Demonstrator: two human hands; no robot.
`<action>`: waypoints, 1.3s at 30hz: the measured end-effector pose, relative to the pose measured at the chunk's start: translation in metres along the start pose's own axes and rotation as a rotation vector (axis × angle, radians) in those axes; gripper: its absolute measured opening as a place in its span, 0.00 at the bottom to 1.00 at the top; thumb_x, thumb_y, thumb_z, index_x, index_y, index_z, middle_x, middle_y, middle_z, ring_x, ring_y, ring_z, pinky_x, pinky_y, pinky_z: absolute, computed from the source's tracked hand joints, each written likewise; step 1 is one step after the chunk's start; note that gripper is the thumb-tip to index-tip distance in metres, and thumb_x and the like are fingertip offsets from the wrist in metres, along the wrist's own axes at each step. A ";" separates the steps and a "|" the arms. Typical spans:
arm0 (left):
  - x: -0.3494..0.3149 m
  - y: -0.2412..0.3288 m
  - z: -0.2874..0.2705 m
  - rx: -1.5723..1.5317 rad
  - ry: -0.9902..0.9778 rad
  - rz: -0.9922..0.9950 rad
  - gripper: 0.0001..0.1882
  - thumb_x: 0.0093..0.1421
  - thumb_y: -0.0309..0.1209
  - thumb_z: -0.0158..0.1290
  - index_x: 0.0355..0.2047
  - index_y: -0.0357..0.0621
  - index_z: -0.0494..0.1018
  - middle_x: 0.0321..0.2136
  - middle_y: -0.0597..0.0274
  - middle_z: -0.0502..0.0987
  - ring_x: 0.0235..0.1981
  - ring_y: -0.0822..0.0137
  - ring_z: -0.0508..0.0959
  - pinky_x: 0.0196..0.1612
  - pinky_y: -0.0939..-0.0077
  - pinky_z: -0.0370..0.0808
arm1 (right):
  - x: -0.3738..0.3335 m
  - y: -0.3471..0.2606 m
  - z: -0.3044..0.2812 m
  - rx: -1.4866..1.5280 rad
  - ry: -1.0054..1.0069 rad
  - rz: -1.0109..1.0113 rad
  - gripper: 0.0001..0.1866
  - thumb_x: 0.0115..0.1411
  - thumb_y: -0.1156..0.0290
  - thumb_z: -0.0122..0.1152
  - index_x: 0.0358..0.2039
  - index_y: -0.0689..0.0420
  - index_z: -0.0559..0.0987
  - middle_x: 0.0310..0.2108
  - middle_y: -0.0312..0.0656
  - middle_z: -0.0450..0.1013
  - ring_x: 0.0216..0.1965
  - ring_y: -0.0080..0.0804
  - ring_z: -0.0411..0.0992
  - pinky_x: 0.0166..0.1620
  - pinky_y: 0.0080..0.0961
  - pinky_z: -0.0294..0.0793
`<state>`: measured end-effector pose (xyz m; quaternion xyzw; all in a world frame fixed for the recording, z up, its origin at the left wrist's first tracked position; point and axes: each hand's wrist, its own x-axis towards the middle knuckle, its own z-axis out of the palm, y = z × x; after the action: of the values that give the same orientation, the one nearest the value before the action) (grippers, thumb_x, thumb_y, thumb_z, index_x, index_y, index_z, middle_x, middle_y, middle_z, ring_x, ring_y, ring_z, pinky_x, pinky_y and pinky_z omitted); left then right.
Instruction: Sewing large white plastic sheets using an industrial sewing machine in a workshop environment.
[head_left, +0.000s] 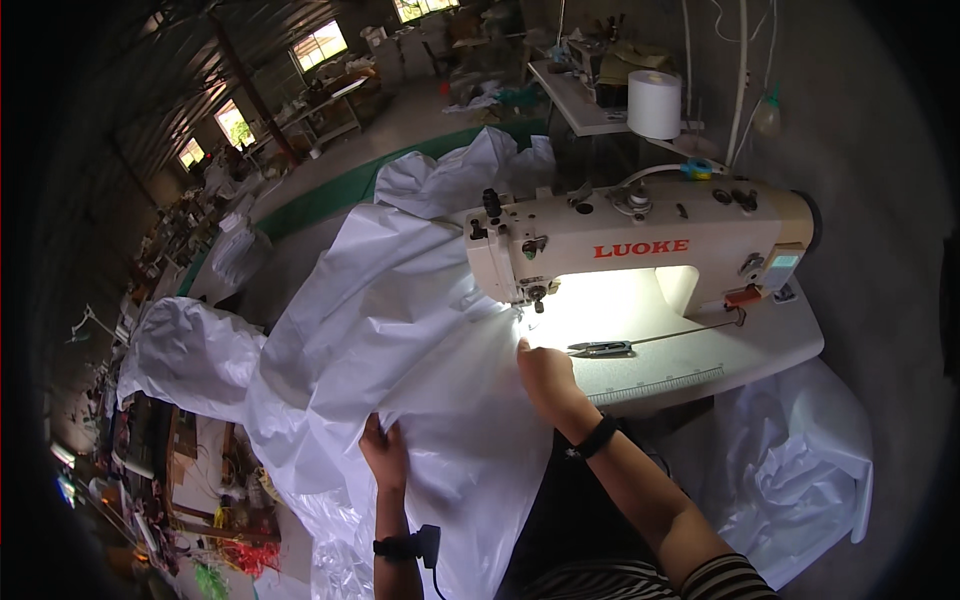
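A large white plastic-like sheet [400,290] drapes in folds from the sewing machine [640,230] down over my lap. Its right edge runs under the lit needle area. My right hand [547,378] is closed at that edge, just in front of the presser foot, with its fingertips partly hidden. Lower and to the left, my left hand [385,452] has its fingers curled into the sheet, gripping it. Thread snips [604,349] lie on the white machine bed, right of my right hand. Each of my wrists has a black band.
A white thread cone [654,104] stands behind the machine. More white sheeting [795,470] hangs at the right below the table edge, and a bunched part [190,350] bulges at the left. Cluttered shelving with coloured strands [245,555] is at lower left. Another worktable [580,100] stands farther back.
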<state>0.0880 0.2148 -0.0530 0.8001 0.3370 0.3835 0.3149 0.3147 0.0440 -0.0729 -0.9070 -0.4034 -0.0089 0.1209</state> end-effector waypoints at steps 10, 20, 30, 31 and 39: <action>-0.001 -0.014 0.000 0.076 -0.052 0.017 0.06 0.53 0.21 0.51 0.30 0.31 0.69 0.18 0.45 0.69 0.17 0.58 0.65 0.24 0.69 0.66 | -0.120 -0.013 -0.033 0.140 0.106 0.022 0.14 0.60 0.67 0.57 0.47 0.55 0.76 0.21 0.37 0.75 0.22 0.36 0.77 0.25 0.29 0.75; -0.006 0.006 0.002 -0.076 -0.067 -0.033 0.05 0.57 0.22 0.49 0.33 0.31 0.71 0.21 0.57 0.73 0.23 0.73 0.67 0.28 0.74 0.67 | -0.025 -0.014 -0.005 0.027 0.242 0.230 0.08 0.61 0.63 0.55 0.34 0.55 0.74 0.30 0.40 0.74 0.27 0.35 0.78 0.30 0.29 0.78; 0.015 0.027 -0.011 0.075 -0.053 0.073 0.04 0.53 0.19 0.51 0.29 0.30 0.70 0.15 0.58 0.66 0.20 0.74 0.60 0.23 0.74 0.61 | -0.053 -0.031 0.003 -0.258 0.112 0.127 0.22 0.60 0.74 0.52 0.56 0.55 0.74 0.19 0.29 0.76 0.20 0.26 0.77 0.20 0.21 0.74; 0.022 0.028 -0.011 0.066 -0.084 0.053 0.04 0.53 0.19 0.51 0.29 0.30 0.70 0.15 0.58 0.66 0.20 0.74 0.60 0.23 0.74 0.61 | -0.054 -0.032 0.004 -0.298 0.103 0.114 0.23 0.59 0.74 0.52 0.57 0.55 0.74 0.18 0.28 0.75 0.20 0.24 0.77 0.20 0.21 0.73; 0.083 0.022 0.021 0.237 -0.059 0.167 0.07 0.51 0.23 0.55 0.27 0.32 0.68 0.19 0.41 0.70 0.22 0.38 0.69 0.27 0.57 0.68 | -0.021 -0.026 0.001 -0.291 0.086 0.096 0.24 0.58 0.73 0.53 0.57 0.55 0.73 0.18 0.27 0.75 0.18 0.24 0.75 0.18 0.23 0.69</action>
<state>0.1515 0.2617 -0.0136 0.8678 0.3027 0.3424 0.1951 0.2816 0.0462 -0.0709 -0.9320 -0.3484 -0.1003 0.0058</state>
